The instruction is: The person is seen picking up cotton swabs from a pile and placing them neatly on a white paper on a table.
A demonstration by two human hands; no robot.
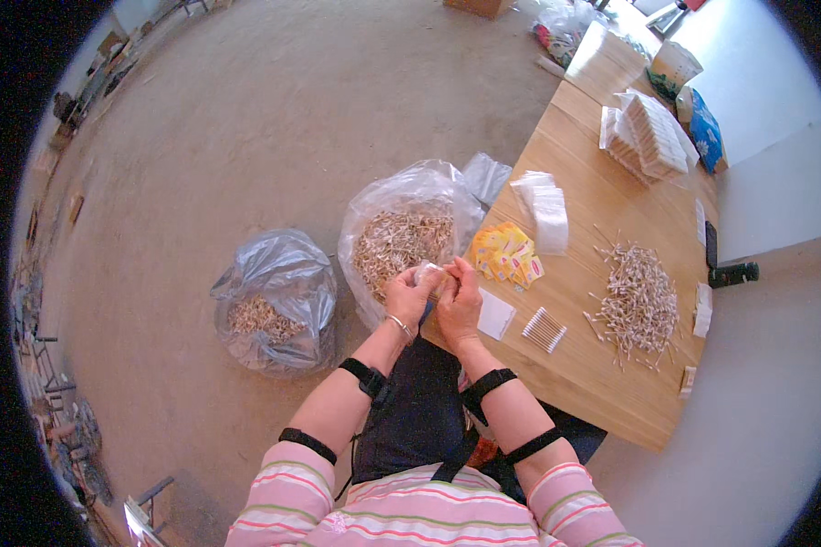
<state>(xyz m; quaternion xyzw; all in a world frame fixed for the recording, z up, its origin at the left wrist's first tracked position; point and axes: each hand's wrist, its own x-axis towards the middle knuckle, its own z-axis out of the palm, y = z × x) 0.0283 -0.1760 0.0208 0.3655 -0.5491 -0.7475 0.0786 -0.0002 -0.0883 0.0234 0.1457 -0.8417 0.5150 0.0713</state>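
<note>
My left hand [407,297] and my right hand [460,305] meet over the large plastic bag of cotton swabs [403,242]. Between their fingers is a small see-through plastic packet [428,271], pinched from both sides. Its contents are mostly hidden by my fingers. On the table to the right, a neat row of cotton swabs [545,329] lies beside a white card [495,315]. Yellow printed cards [506,253] are spread just beyond, next to a stack of flat clear bags [548,215]. A loose heap of cotton swabs [641,299] sits farther right.
A second plastic bag [278,305] with swabs stands on the floor at left. Filled packs [648,137] are piled on the wooden table [602,392] toward its far end, near a blue package [705,128]. A black clamp-like object [734,273] sits at the table's right edge.
</note>
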